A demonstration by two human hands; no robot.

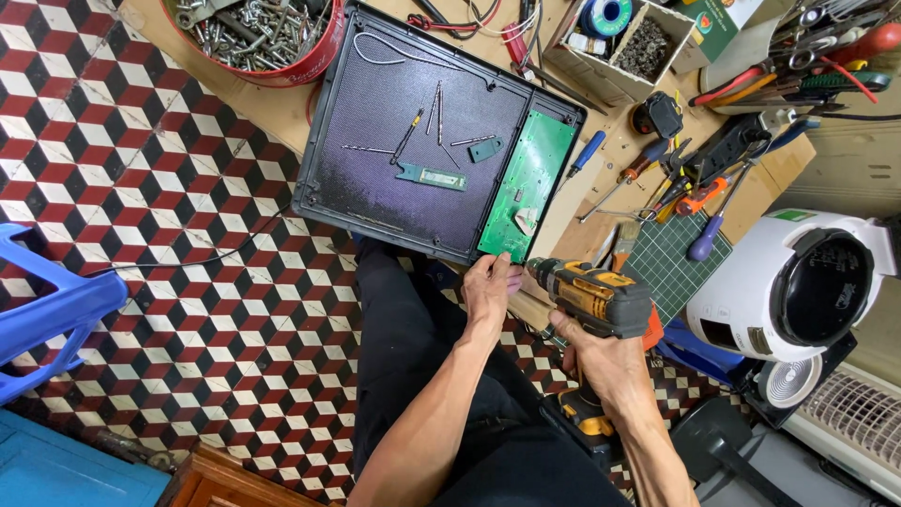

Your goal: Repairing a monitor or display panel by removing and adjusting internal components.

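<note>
My right hand [601,361] grips a yellow and black cordless drill [593,296], its nose pointing left toward the near corner of a black flat panel [375,178]. A long green circuit board [527,178] lies along the panel's right edge. My left hand [488,286] rests on the panel's near edge just below the board, fingers touching it. Loose drill bits, a small screwdriver [407,134] and two small green boards [432,176] lie on the panel's middle.
A red tub of bolts [267,66] stands at the back left. Screwdrivers, pliers and a green cutting mat [668,263] crowd the cardboard-covered bench at right. A white appliance [788,282] sits lower right, a blue plastic stool [52,305] at left on the tiled floor.
</note>
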